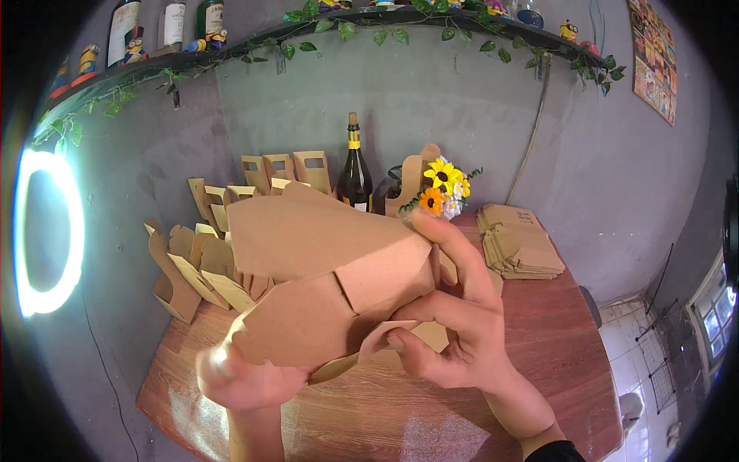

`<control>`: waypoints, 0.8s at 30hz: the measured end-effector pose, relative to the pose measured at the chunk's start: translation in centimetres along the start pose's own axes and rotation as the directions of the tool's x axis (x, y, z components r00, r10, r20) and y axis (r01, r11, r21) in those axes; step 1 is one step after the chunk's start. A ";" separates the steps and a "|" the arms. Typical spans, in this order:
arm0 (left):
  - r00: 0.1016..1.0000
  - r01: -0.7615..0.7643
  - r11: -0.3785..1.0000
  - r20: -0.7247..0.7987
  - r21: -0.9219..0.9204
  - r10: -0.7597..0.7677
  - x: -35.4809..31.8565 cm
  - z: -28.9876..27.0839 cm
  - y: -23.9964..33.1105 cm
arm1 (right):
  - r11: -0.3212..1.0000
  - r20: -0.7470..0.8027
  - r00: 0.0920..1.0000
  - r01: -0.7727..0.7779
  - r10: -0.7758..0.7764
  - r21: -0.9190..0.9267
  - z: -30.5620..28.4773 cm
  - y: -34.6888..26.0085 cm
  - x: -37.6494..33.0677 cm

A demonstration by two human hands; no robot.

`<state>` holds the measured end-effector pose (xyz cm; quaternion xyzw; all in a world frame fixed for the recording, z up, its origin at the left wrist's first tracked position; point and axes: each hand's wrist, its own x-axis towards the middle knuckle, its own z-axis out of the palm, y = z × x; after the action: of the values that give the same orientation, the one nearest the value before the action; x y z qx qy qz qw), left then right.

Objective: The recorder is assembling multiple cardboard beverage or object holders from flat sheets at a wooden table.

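Note:
A partly folded brown cardboard box hangs tilted above the table, its end open toward me and its flaps loose. My left hand grips its lower left edge; the thumb is smeared by motion, and the other fingers are hidden behind the card. On the right side, my right hand has its thumb on a small end flap, while the index finger reaches over the box's upper right corner. Both hands hold the same box.
Several folded cardboard carriers stand at the back left of the wooden table. Behind the box are a dark corked bottle and artificial flowers. A stack of flat cardboard pieces lies at the back right. A ring light glows at left.

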<state>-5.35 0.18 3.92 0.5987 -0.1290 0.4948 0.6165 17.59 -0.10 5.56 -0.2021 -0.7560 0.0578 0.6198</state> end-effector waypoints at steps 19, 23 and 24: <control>0.730 0.275 0.844 -0.671 0.461 0.129 3.3 5.2 -1.6 | 0.953 -0.013 0.970 -0.235 0.241 0.192 0.1 0.0 -0.5; 0.754 0.302 0.811 -0.646 0.501 0.119 2.9 5.4 -1.8 | 0.901 0.008 0.959 -0.269 0.283 0.340 0.0 -0.1 -0.3; 0.756 0.286 0.819 -0.643 0.497 0.126 3.0 5.6 -2.0 | 0.889 0.014 0.955 -0.281 0.296 0.361 -0.2 -0.1 -0.3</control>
<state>0.00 -2.92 6.35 0.5495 0.2730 0.6578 0.4369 17.76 -0.35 5.35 -0.1967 -0.6811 0.2820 0.6464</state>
